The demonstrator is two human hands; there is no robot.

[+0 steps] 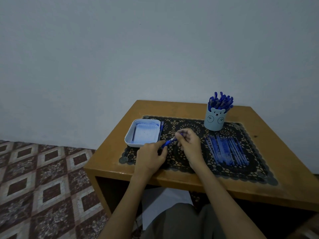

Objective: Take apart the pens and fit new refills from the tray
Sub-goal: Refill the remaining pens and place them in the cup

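Observation:
My left hand (151, 156) grips the barrel of a blue pen (168, 142) over the black lace mat (181, 161). My right hand (189, 144) pinches the pen's front end, where a silvery tip section shows between the two hands. A white tray (128, 135) to the left holds one dark refill along its left side and pale refills in the middle. One blue pen (161, 128) lies against the tray's right wall. A row of several blue refills (227, 150) lies on the mat to the right.
A pale blue bear-faced cup (214, 120) full of blue pens stands at the back right of the small wooden table (284, 152). The table's left edge drops to a patterned tile floor (43, 187). A plain wall rises behind.

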